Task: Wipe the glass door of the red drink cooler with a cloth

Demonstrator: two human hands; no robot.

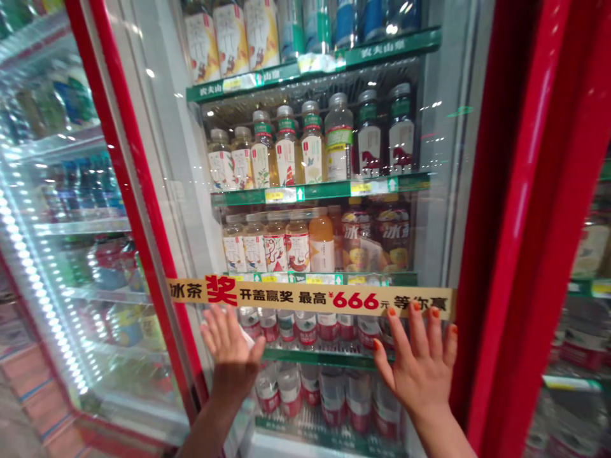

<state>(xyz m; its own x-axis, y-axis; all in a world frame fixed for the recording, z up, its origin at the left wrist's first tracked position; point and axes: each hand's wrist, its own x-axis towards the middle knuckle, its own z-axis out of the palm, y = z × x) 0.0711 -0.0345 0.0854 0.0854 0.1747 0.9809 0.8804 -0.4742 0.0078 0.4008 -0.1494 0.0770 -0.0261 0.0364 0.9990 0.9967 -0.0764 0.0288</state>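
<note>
My left hand (231, 337) is raised at the glass door (305, 197) of a drinks cooler, near the left part of a yellow banner strip (305, 297). Its fingers are stretched and slightly blurred. Beside its thumb shows the edge of a thin white piece (247, 338), like tissue or paper, which the hand seems to press toward the glass; most of it is hidden. My right hand (420, 356) lies spread against the door at the banner's right end, its orange-nailed fingertips over the strip. Nothing is visible in it.
Behind the glass, shelves hold tea bottles (286, 146), more bottled drinks (322, 242) and red-labelled water bottles (331, 394). A red frame (515, 229) borders the door on the right. Another lit cooler (71, 210) stands to the left, above brick-coloured floor tiles (35, 388).
</note>
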